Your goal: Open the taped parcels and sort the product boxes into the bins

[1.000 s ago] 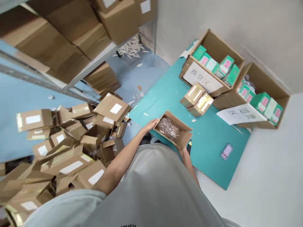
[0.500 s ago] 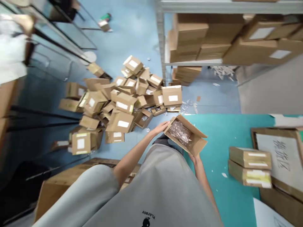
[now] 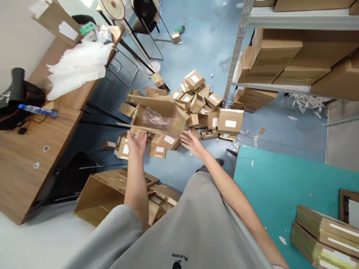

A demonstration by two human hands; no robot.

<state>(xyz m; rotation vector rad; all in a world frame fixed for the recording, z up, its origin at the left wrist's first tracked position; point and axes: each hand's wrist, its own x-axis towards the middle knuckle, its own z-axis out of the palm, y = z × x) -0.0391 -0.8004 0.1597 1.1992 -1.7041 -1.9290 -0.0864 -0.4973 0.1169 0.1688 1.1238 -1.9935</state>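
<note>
An open cardboard box (image 3: 179, 121) with crumpled clear plastic wrap (image 3: 157, 118) inside is in the air, smeared by motion, in front of the heap of boxes on the floor. My left hand (image 3: 137, 144) is just below its near left edge, palm up with the fingers spread. At the box's right corner, my right hand (image 3: 192, 144) stretches out with its fingers apart. Neither hand is wrapped round the box; whether the fingertips still touch it, I cannot tell.
Many small cardboard boxes (image 3: 230, 121) lie heaped on the blue floor. A teal-topped table (image 3: 266, 175) with stacked boxes (image 3: 322, 235) stands right. Metal shelving (image 3: 235, 48) is at the back right, a wooden desk (image 3: 25, 149) left, a large open carton (image 3: 103, 198) near my left side.
The box has gone from beside the teal table, between both hands, leftward to the floor heap. My hands have swung left and opened, and the view has turned left.
</note>
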